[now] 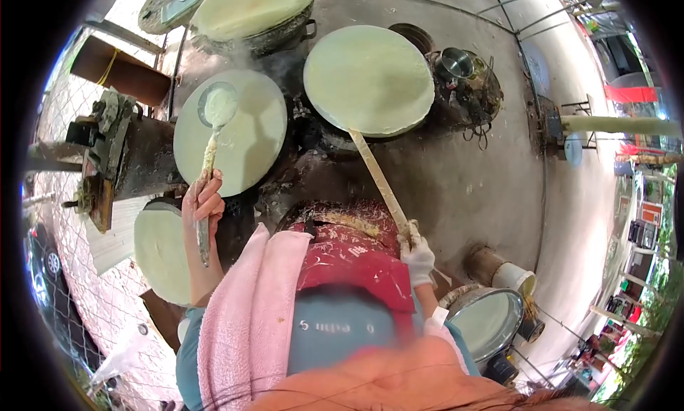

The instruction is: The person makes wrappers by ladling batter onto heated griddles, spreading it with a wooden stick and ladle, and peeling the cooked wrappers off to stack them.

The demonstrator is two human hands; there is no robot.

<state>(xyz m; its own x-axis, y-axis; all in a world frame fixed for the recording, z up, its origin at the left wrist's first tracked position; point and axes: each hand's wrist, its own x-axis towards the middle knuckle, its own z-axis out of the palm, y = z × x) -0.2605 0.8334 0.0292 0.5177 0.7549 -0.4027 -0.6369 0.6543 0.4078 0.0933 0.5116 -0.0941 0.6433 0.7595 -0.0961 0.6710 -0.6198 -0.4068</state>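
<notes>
My left hand (206, 197) is closed round the handle of a ladle (218, 106), whose round bowl lies over a pale green round sheet (249, 137) on the left. In my right hand (417, 256), which wears a whitish glove, is a long flat wooden stick (379, 177). The tip of the stick touches the lower edge of another pale round sheet (368, 80) at the upper middle. Batter-like residue coats the ladle's handle and the glove.
Another pale round (253, 8) sits on a dark pan at the top, and one more (162, 251) at lower left. A metal pot (456, 63) stands right of the middle sheet. A basin of pale liquid (486, 322) is at lower right. Wire fencing (64, 268) runs along the left.
</notes>
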